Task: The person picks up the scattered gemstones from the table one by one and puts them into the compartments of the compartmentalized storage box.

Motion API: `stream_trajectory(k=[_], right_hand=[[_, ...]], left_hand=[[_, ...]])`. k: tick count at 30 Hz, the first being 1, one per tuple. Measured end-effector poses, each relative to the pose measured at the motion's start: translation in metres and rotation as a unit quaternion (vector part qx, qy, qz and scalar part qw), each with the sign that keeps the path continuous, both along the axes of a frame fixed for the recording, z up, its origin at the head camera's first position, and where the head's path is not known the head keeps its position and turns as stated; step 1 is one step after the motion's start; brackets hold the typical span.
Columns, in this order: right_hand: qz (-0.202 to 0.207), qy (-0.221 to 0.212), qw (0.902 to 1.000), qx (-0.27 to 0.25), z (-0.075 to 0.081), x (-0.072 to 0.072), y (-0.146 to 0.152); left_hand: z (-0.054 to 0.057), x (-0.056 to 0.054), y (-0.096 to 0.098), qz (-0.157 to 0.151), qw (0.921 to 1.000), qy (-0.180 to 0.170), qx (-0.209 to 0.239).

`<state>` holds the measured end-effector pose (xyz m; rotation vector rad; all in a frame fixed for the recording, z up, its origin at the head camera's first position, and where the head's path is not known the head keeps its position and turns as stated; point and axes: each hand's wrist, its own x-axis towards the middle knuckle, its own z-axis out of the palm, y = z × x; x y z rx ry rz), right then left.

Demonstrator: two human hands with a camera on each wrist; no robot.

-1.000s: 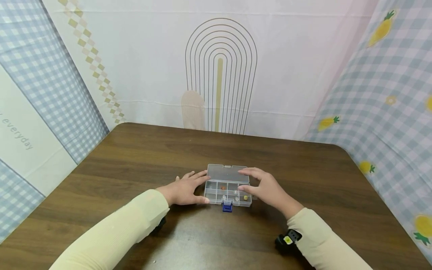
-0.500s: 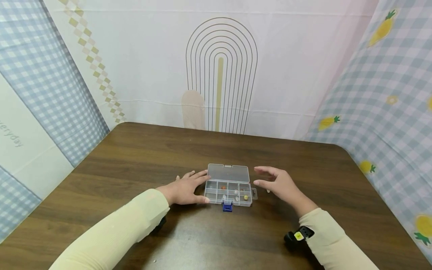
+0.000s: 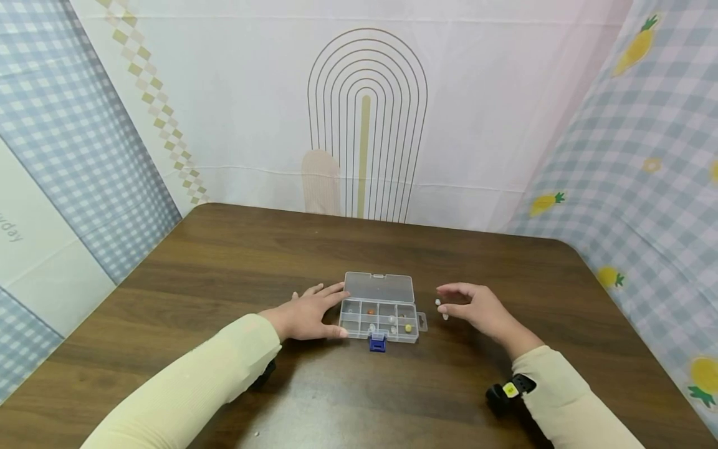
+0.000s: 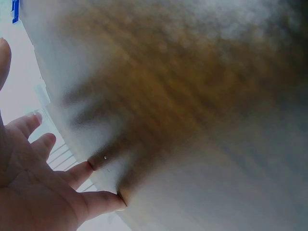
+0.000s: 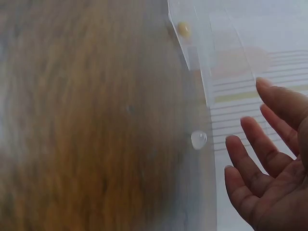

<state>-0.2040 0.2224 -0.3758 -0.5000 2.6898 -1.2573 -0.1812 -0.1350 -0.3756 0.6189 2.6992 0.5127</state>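
Observation:
A clear plastic compartment box (image 3: 350, 327) lies on the brown table with its lid (image 3: 381, 288) tipped back and its blue clasp (image 3: 378, 343) toward me. Several small beads sit in its compartments, including a yellow bead (image 3: 408, 328) and an orange bead (image 3: 371, 312). Fingers straight, my left hand (image 3: 305, 317) rests against the box's left side. To the right of the box, my right hand (image 3: 479, 308) hovers with spread fingers and holds nothing. By its fingertips lie a small white bead (image 3: 437, 302) and another white bead (image 3: 445, 316). The right wrist view shows one clear bead (image 5: 198, 139).
A hanging tab (image 3: 422, 322) juts from the box's right end. One tiny white speck (image 3: 257, 434) lies near the table's front. Patterned cloths (image 3: 252, 112) hang behind and beside the table (image 3: 269, 243).
My right hand has moved from over the box to the right, toward the loose white beads, which now show beside its fingertips. My left hand and the box have stayed put.

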Motion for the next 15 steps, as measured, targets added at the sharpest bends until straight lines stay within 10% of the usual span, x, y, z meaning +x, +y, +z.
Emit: stream_trajectory(k=[15], right_hand=[[0.013,0.016,0.9980,0.060,-0.0086,-0.0092,0.0068]], left_hand=[[-0.0003,0.0005,0.0000,0.000,1.0000,0.002,0.002]])
